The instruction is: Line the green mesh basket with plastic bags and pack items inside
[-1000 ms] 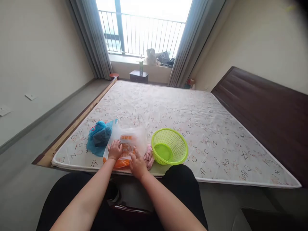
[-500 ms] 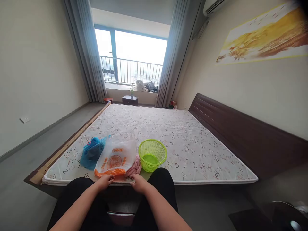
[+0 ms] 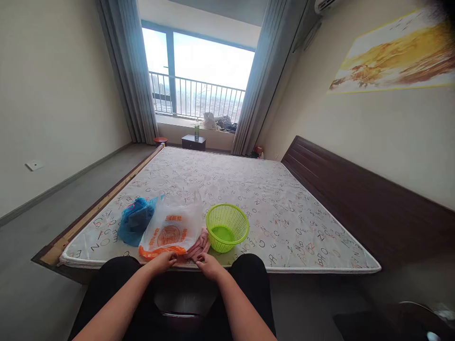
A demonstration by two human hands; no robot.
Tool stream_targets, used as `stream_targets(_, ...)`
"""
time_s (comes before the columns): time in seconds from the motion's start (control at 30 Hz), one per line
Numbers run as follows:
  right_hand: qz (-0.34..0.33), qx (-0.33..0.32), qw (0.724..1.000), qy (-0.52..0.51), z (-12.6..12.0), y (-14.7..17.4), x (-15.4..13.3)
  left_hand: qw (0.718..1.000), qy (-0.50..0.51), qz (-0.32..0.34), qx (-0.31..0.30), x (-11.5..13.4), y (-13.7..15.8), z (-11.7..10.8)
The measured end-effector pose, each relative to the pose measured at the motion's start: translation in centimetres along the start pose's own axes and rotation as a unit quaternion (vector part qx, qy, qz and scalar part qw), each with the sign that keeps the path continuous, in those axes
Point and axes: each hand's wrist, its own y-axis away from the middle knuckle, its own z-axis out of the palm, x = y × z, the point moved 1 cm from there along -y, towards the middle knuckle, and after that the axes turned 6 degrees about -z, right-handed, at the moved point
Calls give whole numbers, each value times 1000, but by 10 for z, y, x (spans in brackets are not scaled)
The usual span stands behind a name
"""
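Observation:
My left hand (image 3: 162, 264) is at the front edge of the mattress, fingers curled together, just below a white plastic bag (image 3: 174, 227) with orange print. My right hand (image 3: 210, 266) is a short way to its right, thumb and fingers drawn together at the lower edge of a crumpled pink cloth (image 3: 199, 244). Whatever either hand pinches is too small or hidden to make out. Right of the cloth stands a lime-green plastic basket (image 3: 227, 227) with slatted sides; no contents show in it. A blue plastic bag (image 3: 137, 222) with something dark inside lies left of the white bag.
The letter-patterned mattress (image 3: 256, 189) rests on a dark wooden bed frame with a headboard (image 3: 337, 175) at the right. My knees press near its front edge. Beyond the bed are a small nightstand (image 3: 194, 142) carrying a green bottle, a red stool (image 3: 160, 140) and a curtained window.
The camera view has tilted down and shifted slightly. My hands have come a little closer together and nearer the pink cloth. The bags and basket stay in place on the mattress.

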Motion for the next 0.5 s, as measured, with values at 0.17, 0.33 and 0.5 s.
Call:
stream_targets(0.17,138,27,976,-165,6,-20,-2,999,22,29,15,17,-10,-13)
stream_targets(0.33,198,42,951,-235,14,-36,2,1000,15,9,17,23,-25,-17)
stream_targets(0.5,123,48,977,-169,8,-48,2,998,6,-48,47,25,-34,-24)
